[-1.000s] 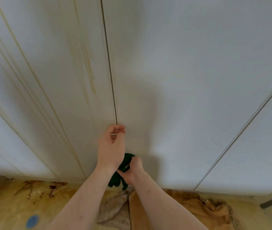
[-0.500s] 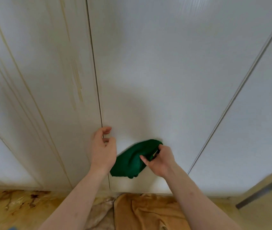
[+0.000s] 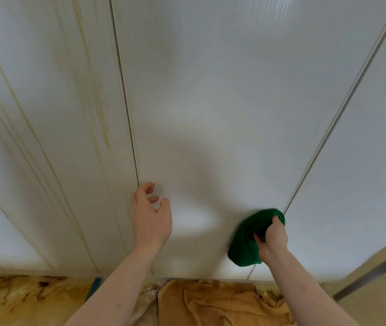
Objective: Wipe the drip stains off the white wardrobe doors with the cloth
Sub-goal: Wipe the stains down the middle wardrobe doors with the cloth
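Far to the left of both hands, thin yellowish drip stains [image 3: 22, 118] run down the white wardrobe doors [image 3: 211, 90], and a broader streak sits higher up, just left of the dark seam [image 3: 126, 102] between two doors. Below that, on the floor, a sheet of clear plastic [image 3: 22, 300] lies crumpled, marked with brown smears. The left hand [image 3: 150, 217] is at the lower end of that seam, fingers loosely curled and spread, holding nothing; whether the fingertips actually touch the door is hard to say. Between the two hands the door is plain white, with a soft shadow across it. Beneath them, at the foot of the wardrobe, a tan cloth [image 3: 211, 302] lies bunched on the floor. The right hand [image 3: 273, 238], well apart from the left, grips a green cloth [image 3: 246, 245], fingers curled into its folds, and holds it against the lower part of the door, right beside the next seam [image 3: 328, 128]. The cloth hangs below the hand in a rounded wad. To the right of that hand the next door is white, and a grey bar [image 3: 375, 274] of some furniture shows in the bottom corner.
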